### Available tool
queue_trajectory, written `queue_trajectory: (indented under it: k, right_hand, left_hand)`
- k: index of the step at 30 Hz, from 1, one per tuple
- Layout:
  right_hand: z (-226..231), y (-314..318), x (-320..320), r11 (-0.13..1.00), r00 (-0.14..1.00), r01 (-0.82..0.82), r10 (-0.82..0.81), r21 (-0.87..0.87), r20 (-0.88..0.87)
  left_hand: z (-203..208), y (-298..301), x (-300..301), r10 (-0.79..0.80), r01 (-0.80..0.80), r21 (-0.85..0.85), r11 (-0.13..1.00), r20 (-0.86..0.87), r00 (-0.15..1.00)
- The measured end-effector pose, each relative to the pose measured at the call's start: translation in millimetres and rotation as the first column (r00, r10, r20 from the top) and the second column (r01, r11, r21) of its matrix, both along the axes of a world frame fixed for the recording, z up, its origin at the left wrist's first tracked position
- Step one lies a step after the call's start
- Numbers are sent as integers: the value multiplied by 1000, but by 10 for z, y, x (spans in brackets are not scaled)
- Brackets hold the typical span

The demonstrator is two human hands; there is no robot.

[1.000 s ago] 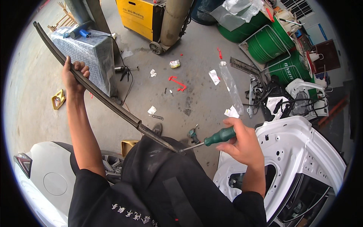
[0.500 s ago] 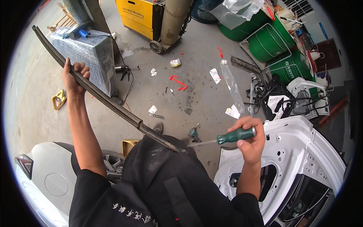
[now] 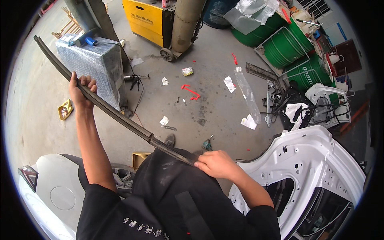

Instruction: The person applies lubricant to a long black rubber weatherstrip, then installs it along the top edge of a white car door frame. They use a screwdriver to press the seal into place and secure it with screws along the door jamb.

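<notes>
A long, slightly curved dark trim strip [image 3: 116,114] slants from the upper left down to my lap, stepping to a narrower section at its near end. My left hand [image 3: 83,90] is closed around its upper part, fingers wrapped over the edge. At the lower end, my right hand [image 3: 216,164] pinches the strip's tip between thumb and fingers, above my dark trousers [image 3: 172,180]. The green-handled screwdriver cannot be seen now; whether the right hand hides it, I cannot tell.
A white car door shell [image 3: 312,156] stands at my right, a light-coloured car body part [image 3: 56,192] at my left. Ahead are a bubble-wrapped box [image 3: 86,60], a yellow welding machine [image 3: 144,22] and green drums [image 3: 282,48]. A green power tool [image 3: 207,144] lies on the floor among scraps.
My right hand has moved left from beside the door shell to the strip's lower end and taken hold there. The screwdriver it held has gone from sight. My left hand keeps its grip.
</notes>
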State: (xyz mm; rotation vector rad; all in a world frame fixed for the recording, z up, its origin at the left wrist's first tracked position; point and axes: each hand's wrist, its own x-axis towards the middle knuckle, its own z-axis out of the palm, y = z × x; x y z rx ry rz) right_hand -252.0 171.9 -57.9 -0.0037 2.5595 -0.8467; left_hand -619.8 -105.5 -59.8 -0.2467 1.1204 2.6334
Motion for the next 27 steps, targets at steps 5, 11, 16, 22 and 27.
queue_trajectory:
  k: [5, 11, 16, 22, 27]
  right_hand:
    - [-103, -56, -19, 1000, 999, 19, -19, -18, -35]
    - [-120, -18, -50, 1000, 997, 5, -7, -26, -81]
    - [-194, 22, 2, 992, 977, 81, -98, -94, -189]
    - [-154, 253, -14, 808, 715, 519, -590, -280, -375]
    - [-46, 464, -138, 657, 528, 700, -740, -280, -416]
  left_hand:
    - [21, 44, 10, 13, -13, -3, 1000, -19, 1000]
    - [145, 128, 21, -19, 22, 35, 999, -86, 996]
    - [362, 346, 59, -111, 128, 81, 988, -186, 976]
    - [500, 1072, 358, -221, 235, 18, 972, -280, 934]
    - [157, 2212, 1256, -542, 545, -76, 835, -287, 790]
